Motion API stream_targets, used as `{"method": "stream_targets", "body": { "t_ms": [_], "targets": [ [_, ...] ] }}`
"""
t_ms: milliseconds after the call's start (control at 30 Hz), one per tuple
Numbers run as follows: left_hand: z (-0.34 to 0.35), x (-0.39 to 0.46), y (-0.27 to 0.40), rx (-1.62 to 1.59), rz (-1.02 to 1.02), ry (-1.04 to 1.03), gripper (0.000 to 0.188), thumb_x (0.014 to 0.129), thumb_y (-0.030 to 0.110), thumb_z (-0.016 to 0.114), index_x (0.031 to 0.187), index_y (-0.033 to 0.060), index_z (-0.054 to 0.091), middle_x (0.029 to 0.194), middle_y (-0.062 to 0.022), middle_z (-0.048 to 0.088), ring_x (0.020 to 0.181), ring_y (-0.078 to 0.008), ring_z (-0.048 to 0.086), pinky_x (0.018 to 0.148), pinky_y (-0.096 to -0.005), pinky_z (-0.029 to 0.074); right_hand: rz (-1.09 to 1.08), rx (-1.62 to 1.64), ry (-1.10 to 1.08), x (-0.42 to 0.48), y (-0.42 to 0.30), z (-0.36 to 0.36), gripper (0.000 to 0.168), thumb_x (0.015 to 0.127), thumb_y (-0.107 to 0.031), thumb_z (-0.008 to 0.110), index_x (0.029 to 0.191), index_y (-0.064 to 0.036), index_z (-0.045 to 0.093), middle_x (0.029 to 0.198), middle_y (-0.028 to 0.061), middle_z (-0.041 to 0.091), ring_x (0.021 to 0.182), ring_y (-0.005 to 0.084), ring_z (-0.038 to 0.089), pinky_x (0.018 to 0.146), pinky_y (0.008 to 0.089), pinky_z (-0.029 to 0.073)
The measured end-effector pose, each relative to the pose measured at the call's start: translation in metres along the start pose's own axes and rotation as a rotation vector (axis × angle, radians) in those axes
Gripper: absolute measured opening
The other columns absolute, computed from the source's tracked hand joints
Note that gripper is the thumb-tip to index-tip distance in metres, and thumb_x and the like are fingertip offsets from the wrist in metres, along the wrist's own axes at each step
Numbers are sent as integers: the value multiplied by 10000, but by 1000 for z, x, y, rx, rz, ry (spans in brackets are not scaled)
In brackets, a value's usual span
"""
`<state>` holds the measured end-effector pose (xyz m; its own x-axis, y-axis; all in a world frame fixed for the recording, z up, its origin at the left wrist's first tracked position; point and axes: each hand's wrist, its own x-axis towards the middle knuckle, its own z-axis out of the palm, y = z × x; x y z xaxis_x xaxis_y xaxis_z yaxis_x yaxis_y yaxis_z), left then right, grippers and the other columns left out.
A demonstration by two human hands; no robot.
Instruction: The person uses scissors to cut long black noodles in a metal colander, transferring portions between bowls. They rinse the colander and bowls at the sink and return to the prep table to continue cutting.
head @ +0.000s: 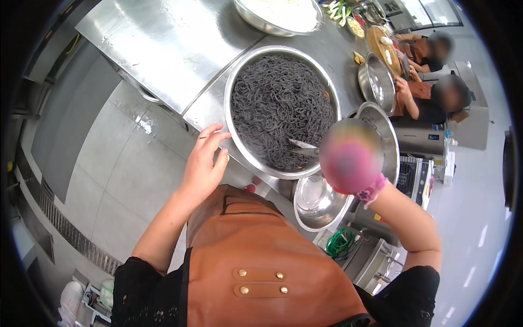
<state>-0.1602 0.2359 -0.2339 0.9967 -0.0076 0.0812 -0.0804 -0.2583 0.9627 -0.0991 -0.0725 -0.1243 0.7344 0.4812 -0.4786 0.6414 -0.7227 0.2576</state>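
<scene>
A wide steel basin (230, 118) filled with dark noodles (282, 102) stands at the table corner in front of me. My right hand (353, 163), in a pink glove and largely blurred, is at the basin's right rim. From it project the parted blades of a pair of scissors (305, 148), over the noodles at the near right; the handles are hidden in the blur. My left hand (207, 157) is bare, its fingers apart, beside the basin's left rim and holding nothing. Whether a fingertip touches the rim, I cannot tell.
Another basin (261, 22) with pale contents stands at the far side of the steel table (163, 53). Steel bowls (322, 204) sit close on the right. Two people work at a wooden cutting board (374, 43), one with a knife (405, 66). A green hose (340, 243) lies lower right.
</scene>
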Motion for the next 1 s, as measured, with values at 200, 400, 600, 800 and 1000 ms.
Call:
{"method": "stream_targets", "body": {
  "t_ms": [200,400,600,800,1000],
  "targets": [
    [-3,-2,1,-14,-4,-2,278,813,12,531,1087,17,573,1228,-147,511,1150,-297,491,962,-368,389,-144,-331,-50,34,-41,-36,448,790,-223,527,1209,-63,536,952,101,593,907,266,549,636,366,441],
    [-7,-5,-7,-12,-34,15,265,812,7,522,1072,10,571,1201,-147,530,1112,-296,515,947,-361,399,-268,-54,-63,83,-57,-1,118,693,-133,620,785,-122,693,719,37,646,652,219,653,446,348,438],
    [-3,1,-10,-36,-51,6,256,808,-4,518,1057,7,576,1175,-141,544,1091,-284,528,920,-348,417,-236,92,161,49,-16,-15,103,720,-162,587,759,-91,650,652,41,624,591,254,634,435,361,450],
    [-5,12,-20,5,-25,46,244,833,17,512,1071,4,562,1161,-158,537,1015,-286,552,840,-337,452,-47,-287,221,55,47,-75,260,806,-254,543,966,-57,599,736,53,576,728,239,570,536,365,423],
    [-11,11,-16,-52,-134,36,235,842,2,498,1068,0,563,1157,-151,539,872,-224,574,650,-276,458,52,-502,36,165,74,-82,197,795,-213,560,929,-91,636,787,66,614,768,231,602,566,363,462]
  ]
}}
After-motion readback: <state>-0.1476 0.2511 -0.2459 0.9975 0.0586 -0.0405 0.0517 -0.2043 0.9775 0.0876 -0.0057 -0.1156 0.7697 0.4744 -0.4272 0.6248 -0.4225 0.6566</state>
